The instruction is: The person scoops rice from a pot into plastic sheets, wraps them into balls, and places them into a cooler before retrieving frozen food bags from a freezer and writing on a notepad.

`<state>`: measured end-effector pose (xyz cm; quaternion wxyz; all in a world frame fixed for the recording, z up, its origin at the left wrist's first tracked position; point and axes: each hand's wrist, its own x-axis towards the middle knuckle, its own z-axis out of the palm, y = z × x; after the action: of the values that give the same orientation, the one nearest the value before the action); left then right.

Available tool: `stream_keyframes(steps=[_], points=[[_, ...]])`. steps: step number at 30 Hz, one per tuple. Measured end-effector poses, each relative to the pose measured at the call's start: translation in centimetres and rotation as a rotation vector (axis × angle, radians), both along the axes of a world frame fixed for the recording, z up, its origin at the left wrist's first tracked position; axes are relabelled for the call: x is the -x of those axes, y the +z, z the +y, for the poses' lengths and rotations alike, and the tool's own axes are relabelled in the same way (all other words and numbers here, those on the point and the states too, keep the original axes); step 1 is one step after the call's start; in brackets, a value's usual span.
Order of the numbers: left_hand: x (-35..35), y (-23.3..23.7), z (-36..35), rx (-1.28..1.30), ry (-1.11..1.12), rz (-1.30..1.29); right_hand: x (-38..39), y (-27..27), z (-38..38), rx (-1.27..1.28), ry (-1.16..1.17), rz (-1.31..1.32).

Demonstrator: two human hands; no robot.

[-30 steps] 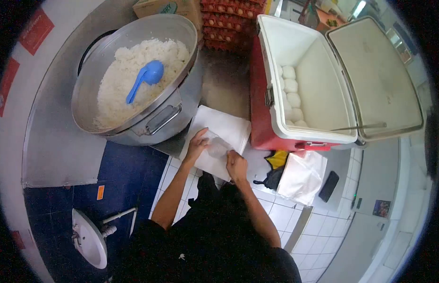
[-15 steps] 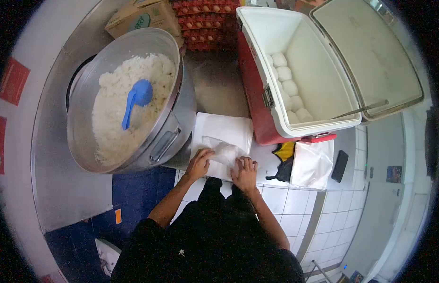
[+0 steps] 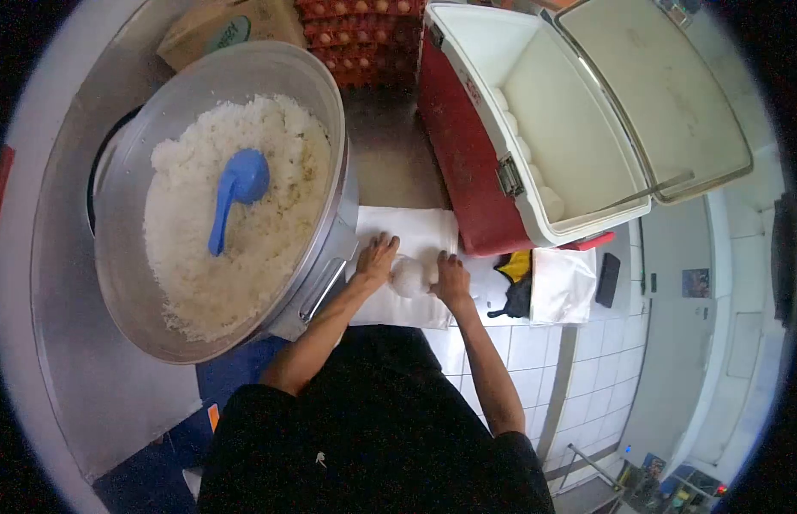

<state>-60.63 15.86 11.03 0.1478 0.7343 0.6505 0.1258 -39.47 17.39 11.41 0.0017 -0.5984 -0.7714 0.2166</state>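
A round white mound of rice (image 3: pixel 409 277), seemingly in a thin wrapper, sits on a stack of white paper sheets (image 3: pixel 424 224) in front of me. At its left side is my left hand (image 3: pixel 377 259), fingers stretched forward over the paper and thumb toward the mound. My right hand (image 3: pixel 450 277) lies on the mound's right side, its fingers also extended and its thumb close to the wrapper. A large metal pot (image 3: pixel 334 248) of loose rice (image 3: pixel 274 248) stands to the left, with a blue scoop (image 3: pixel 244 178) resting on the rice.
An open red and white cooler (image 3: pixel 471 163) stands at the back right, with several white wrapped bundles (image 3: pixel 548 204) along its inner wall. Right of the paper lie a black and yellow cloth (image 3: pixel 516 283), a white plastic packet (image 3: pixel 559 287) and a phone (image 3: pixel 608 280). Egg trays (image 3: pixel 360 38) are stacked behind.
Both hands have moved forward and off the wrapper's near edge to the two sides of the mound. The mound now shows as a round shape. My view has shifted a little.
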Motion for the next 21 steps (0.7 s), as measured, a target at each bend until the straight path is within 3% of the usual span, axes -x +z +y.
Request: stream_keyframes(steps=[2,5,7,9,13,14,15,16,18,20,21], points=[[0.0,1.1,1.6,0.137,-0.170,0.112,0.7,0.7,1.4,0.026,0.087,-0.129],[-0.1,-1.8,2.0,0.205,-0.202,0.068,0.3,-0.6,2.2,0.100,0.136,-0.087],[-0.1,-0.2,1.6,0.251,-0.235,0.084,0.2,-0.9,1.7,0.132,0.127,-0.051],[0.0,2.5,-0.4,0.267,-0.108,-0.045,0.0,-1.8,-1.0,-0.106,0.042,0.162],[-1.6,-0.8,-6.3,0.114,0.151,-0.318,1.4,-0.4,-6.2,-0.266,-0.173,0.314],[-2.5,-0.9,-7.6,-0.065,0.199,-0.355,1.7,-0.6,-7.0,-0.360,-0.194,0.384],[-3.3,-0.9,-8.4,-0.252,0.245,-0.385,1.7,-1.3,-7.5,-0.394,-0.192,0.472],[-4.2,-0.8,-9.3,-0.255,0.250,-0.382,1.7,-1.0,-8.5,-0.324,-0.210,0.451],[-6.1,-0.4,-10.5,-0.361,0.338,-0.376,2.0,-0.7,-9.6,-0.469,-0.158,0.527],[-7.1,-0.2,-10.1,-0.383,0.342,-0.300,2.3,-0.9,-9.2,-0.433,-0.223,0.568],[-7.7,-0.6,-9.9,-0.279,0.457,-0.531,2.1,-1.4,-9.2,-0.387,-0.288,0.598]])
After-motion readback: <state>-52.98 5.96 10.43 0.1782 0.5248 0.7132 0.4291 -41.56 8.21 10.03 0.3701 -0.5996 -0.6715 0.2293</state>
